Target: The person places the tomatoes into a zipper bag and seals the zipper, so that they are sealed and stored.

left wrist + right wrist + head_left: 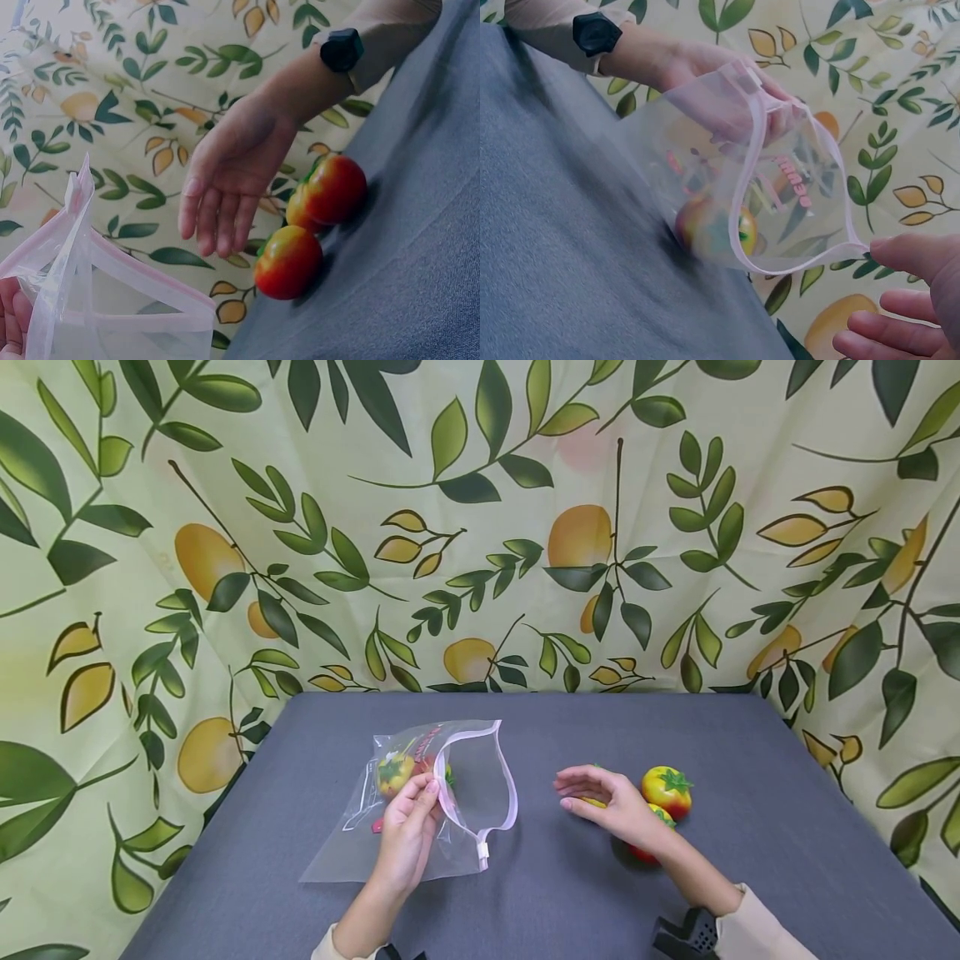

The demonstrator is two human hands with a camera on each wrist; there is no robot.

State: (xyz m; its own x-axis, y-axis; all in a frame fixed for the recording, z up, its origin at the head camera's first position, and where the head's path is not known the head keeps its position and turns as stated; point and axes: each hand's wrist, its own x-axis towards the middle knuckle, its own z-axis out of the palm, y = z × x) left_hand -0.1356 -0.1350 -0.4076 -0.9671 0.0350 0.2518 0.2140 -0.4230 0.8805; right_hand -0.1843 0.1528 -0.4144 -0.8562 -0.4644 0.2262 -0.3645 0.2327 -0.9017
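Observation:
My left hand [411,827] pinches the rim of a clear zip bag [352,852], whose pink-edged mouth gapes toward the right. Inside the bag lie red-and-yellow tomatoes [393,774] with green tops, seen through the plastic. To the right of the bag, my right hand [613,808] is held with fingers extended and slightly bent, nothing in its grasp in the left wrist view. Close by are several more tomatoes: one [666,792] in full view beyond the wrist, another [663,815] partly covered by the forearm, and a yellow bit [595,802] showing behind the fingers.
All this is on a grey cloth-covered table [570,727]. A leaf-and-fruit patterned curtain [480,568] hangs along its back and sides. The bag's white slider [482,852] sits at the near end of the mouth. Dark devices [341,51] are strapped to both wrists.

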